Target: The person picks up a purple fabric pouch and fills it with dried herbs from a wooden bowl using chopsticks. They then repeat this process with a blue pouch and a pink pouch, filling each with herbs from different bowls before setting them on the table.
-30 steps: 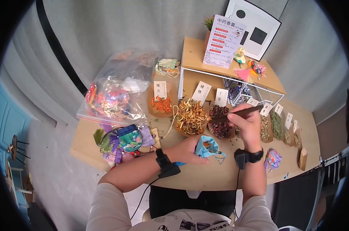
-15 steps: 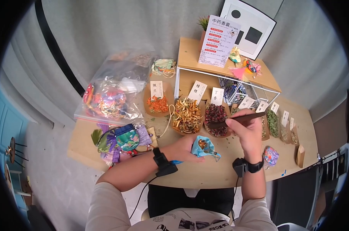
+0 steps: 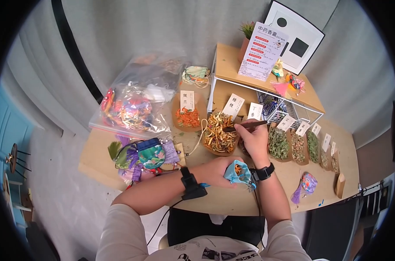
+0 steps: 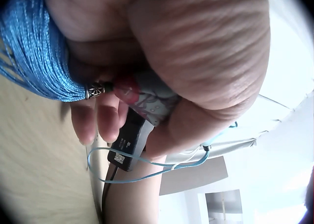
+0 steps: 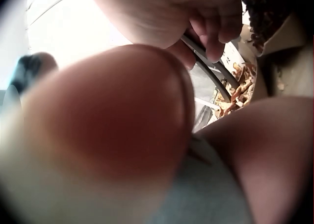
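My left hand [image 3: 215, 171] grips a light blue drawstring pouch [image 3: 235, 175], its mouth facing up with brownish dried bits inside. In the left wrist view, a blue tassel [image 4: 39, 52] hangs off the pouch, and thin blue cords [image 4: 132, 179] loop below the fingers. Dark tweezers [image 3: 255, 124] are pinched in my right hand [image 3: 255, 141]. Their tips reach into a heap of yellow-brown dried strips [image 3: 215, 137] in a paper holder. The right wrist view has both prongs [image 5: 216, 79] among the strips [image 5: 243, 94], with a blurred fingertip large in front.
Orange dried pieces [image 3: 188, 117] stand left of the strips; green leaves [image 3: 279, 142] and further labelled holders run right. Colourful pouches [image 3: 151, 154] and a clear plastic bag [image 3: 132, 106] lie left. Behind is a wooden shelf [image 3: 227, 58] with a sign [image 3: 263, 51]. A purple-tasselled sachet [image 3: 309, 182] lies right.
My right hand has moved left with the tweezers, from the dark red dried buds to the yellow-brown strips. The left hand still holds the pouch. The head view has shifted slightly.
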Demonstrator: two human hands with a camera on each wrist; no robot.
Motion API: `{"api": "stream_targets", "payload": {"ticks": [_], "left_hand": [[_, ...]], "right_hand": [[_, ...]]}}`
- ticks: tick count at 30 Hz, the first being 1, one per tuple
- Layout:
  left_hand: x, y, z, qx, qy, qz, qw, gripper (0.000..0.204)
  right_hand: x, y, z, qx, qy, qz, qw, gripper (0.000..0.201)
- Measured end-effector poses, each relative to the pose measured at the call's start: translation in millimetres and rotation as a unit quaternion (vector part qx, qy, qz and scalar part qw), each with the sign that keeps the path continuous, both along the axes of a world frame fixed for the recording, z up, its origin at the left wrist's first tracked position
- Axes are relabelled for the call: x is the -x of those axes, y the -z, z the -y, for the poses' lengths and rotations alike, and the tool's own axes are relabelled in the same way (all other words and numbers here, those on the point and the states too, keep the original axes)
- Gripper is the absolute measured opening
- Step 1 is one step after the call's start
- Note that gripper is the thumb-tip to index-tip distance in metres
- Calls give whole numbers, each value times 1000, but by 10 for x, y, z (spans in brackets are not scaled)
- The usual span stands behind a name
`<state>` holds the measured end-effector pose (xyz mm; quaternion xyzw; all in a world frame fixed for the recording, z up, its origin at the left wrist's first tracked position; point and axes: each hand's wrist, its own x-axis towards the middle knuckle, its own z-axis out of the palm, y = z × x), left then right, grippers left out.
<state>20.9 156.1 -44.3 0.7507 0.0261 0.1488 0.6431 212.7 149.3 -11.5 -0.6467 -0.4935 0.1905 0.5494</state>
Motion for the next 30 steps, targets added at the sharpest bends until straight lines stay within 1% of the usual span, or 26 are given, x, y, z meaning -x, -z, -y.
{"api": "stream_targets", "payload": {"ticks": [2, 4, 8, 10, 11, 13, 17, 19, 23, 25, 26, 27, 29, 30], "left_hand": [[-2, 38, -5, 14, -3, 9, 1000, 65], [-11, 74, -6, 13, -11, 23, 1000, 66], [-27, 80, -8, 4, -12, 34, 999, 66], [-34, 93, -9, 3, -9, 39, 999, 65], [-32, 87, -9, 3, -9, 39, 999, 65], [-28, 68, -1, 4, -12, 30, 999, 64], [-41, 125, 26, 26, -23, 34, 999, 63], [-40, 133, 25, 46, -30, 18, 998, 61], [-44, 79, 15, 58, -17, 26, 998, 56], [-22, -9, 28, 172, 3, -32, 985, 50], [-27, -2, 26, 172, 4, -33, 985, 50], [-31, 7, 24, 176, 11, -22, 984, 49], [-33, 5, 35, 179, 18, -12, 984, 47], [-28, -16, 55, 210, 3, -6, 978, 46]], "right_hand": [[3, -16, -30, -1, -7, 4, 1000, 20], [5, -78, -19, 18, -33, 3, 999, 18], [14, -111, 16, 21, -50, -13, 998, 14], [-13, -36, 40, -14, -52, -36, 998, 12], [-25, -21, 60, -15, -51, -36, 998, 12], [-61, 3, 107, -38, -60, -123, 990, 12], [-159, -27, 213, -52, -44, -162, 984, 11], [-207, -5, 231, -74, -33, -211, 974, 10], [-311, -65, 300, -85, -36, -237, 967, 11], [-368, -174, 369, -117, -71, -279, 950, 12], [-395, -239, 413, -145, -106, -295, 939, 12], [-405, -298, 455, -145, -106, -296, 938, 12], [-421, -394, 537, -198, -199, -292, 914, 12], [-459, -418, 579, -191, -223, -283, 913, 16]]}}
